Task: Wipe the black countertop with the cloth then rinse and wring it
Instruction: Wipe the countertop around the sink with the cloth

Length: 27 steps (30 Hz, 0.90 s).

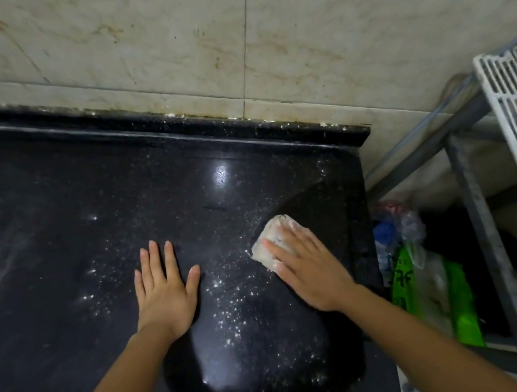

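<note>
I read right grip (308, 264) flat, fingers straight, pressing cloth (271, 241) on counter (58, 220) — cloth at 11 o'clock from palm. White specks (227, 300) at 7 o'clock. Left grip (164, 288) splayed, empty — farther.

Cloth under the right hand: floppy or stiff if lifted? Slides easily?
Probably floppy: the cloth sits bunched in a soft wad under the flat right hand, so it would likely droop when lifted. Likely slides easily, as the black countertop looks glossy. May smear powder; white specks lie around it.
</note>
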### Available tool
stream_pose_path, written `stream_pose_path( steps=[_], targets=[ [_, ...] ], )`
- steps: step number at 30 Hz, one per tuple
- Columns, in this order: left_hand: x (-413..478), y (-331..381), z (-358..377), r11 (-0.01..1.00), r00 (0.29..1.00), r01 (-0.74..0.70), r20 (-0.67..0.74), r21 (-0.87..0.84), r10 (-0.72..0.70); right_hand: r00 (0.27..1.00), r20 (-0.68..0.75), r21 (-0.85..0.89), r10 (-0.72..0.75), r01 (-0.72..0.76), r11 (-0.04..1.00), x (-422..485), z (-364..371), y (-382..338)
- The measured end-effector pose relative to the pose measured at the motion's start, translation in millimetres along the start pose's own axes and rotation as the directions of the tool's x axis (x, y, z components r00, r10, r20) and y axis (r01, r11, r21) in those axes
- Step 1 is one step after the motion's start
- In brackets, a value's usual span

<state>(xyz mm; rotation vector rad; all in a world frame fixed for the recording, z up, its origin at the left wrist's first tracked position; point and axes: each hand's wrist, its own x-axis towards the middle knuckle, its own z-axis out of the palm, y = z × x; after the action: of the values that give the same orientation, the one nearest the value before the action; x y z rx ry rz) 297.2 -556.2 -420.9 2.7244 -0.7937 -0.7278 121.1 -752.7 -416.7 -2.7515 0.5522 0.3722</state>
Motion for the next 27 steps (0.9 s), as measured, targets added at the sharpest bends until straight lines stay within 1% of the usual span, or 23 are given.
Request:
stream_pose_path(
  steps=[1, 2, 3, 4, 5, 6, 8, 11, 12, 14, 16, 18, 20, 22, 23, 24, 25, 26, 27],
  targets=[
    [0.2, 0.1, -0.4, 1.0, 1.0, 0.001, 0.003, 0.001, -0.001, 1.0, 0.006, -0.024, 0.027, -0.027, 0.999, -1.0, -3.5, 15.0],
    [0.5, 0.1, -0.3, 1.0, 1.0, 0.003, 0.004, 0.003, -0.003, 0.994, -0.015, -0.03, 0.108, -0.108, 0.994, 0.1, -7.0, 31.5],
    [0.8, 0.2, 0.0, 1.0, 1.0, 0.006, 0.004, 0.008, -0.006, 0.973, -0.05, -0.013, 0.226, -0.227, 0.974, 3.6, -11.3, 48.4],
    [1.1, 0.2, 0.0, 1.0, 1.0, 0.009, 0.008, 0.013, -0.009, 0.935, -0.085, 0.024, 0.343, -0.343, 0.939, 9.1, -16.2, 64.6],
    [1.6, 0.1, 0.0, 1.0, 1.0, 0.012, 0.016, 0.017, -0.012, 0.897, -0.107, 0.062, 0.428, -0.424, 0.903, 16.7, -21.5, 79.1],
    [2.1, 0.0, -0.4, 1.0, 0.999, 0.015, 0.028, 0.021, -0.016, 0.868, -0.121, 0.093, 0.481, -0.472, 0.877, 25.9, -27.4, 90.0],
    [3.1, 0.0, -1.6, 1.0, 0.999, 0.019, 0.048, 0.023, -0.02, 0.835, -0.119, 0.128, 0.537, -0.523, 0.842, 47.9, -38.1, 102.2],
    [3.3, 0.5, -2.2, 0.999, 0.998, 0.024, 0.056, 0.025, -0.025, 0.793, -0.121, 0.162, 0.597, -0.577, 0.8, 81.9, -42.4, 92.0],
    [3.0, 0.8, -2.0, 0.999, 0.998, 0.024, 0.056, 0.026, -0.025, 0.799, -0.134, 0.157, 0.586, -0.567, 0.809, 90.8, -40.5, 80.3],
    [2.6, 1.1, -1.9, 0.999, 0.998, 0.026, 0.056, 0.025, -0.027, 0.864, -0.159, 0.105, 0.478, -0.466, 0.878, 103.4, -34.1, 43.4],
    [2.5, 1.0, -2.6, 0.999, 0.998, 0.028, 0.059, 0.026, -0.029, 0.942, -0.168, 0.023, 0.292, -0.292, 0.956, 106.1, -22.5, -3.0],
    [1.8, 1.7, -3.2, 0.999, 0.998, 0.029, 0.061, 0.021, -0.03, 0.987, -0.138, -0.019, 0.088, -0.091, 0.996, 98.8, -12.1, -36.1],
    [1.6, 2.3, -4.2, 0.999, 0.998, 0.03, 0.062, 0.015, -0.031, 0.989, -0.055, -0.049, -0.134, 0.132, 0.99, 84.1, -8.0, -40.0],
    [1.7, 2.3, -5.1, 1.0, 0.998, 0.027, 0.064, 0.015, -0.028, 0.94, 0.002, -0.07, -0.342, 0.342, 0.937, 71.5, -16.5, -17.0],
    [1.7, 2.0, -5.3, 1.0, 0.998, 0.025, 0.063, 0.013, -0.026, 0.923, 0.009, -0.094, -0.384, 0.383, 0.919, 67.7, -21.6, 0.4],
    [1.6, 2.0, -5.2, 1.0, 0.998, 0.023, 0.064, 0.01, -0.024, 0.937, -0.005, -0.125, -0.349, 0.345, 0.93, 65.2, -24.5, 20.8],
    [1.6, 1.7, -5.0, 1.0, 0.998, 0.023, 0.065, 0.011, -0.023, 0.972, -0.043, -0.146, -0.229, 0.221, 0.964, 64.4, -26.0, 44.5],
    [1.5, 1.5, -4.6, 1.0, 0.997, 0.024, 0.067, 0.014, -0.025, 0.994, -0.092, -0.143, -0.062, 0.048, 0.989, 63.5, -27.4, 68.5],
    [1.8, 1.1, -4.2, 1.0, 0.997, 0.025, 0.07, 0.018, -0.026, 0.983, -0.141, -0.116, 0.118, -0.135, 0.984, 61.0, -29.7, 90.3]
  ],
)
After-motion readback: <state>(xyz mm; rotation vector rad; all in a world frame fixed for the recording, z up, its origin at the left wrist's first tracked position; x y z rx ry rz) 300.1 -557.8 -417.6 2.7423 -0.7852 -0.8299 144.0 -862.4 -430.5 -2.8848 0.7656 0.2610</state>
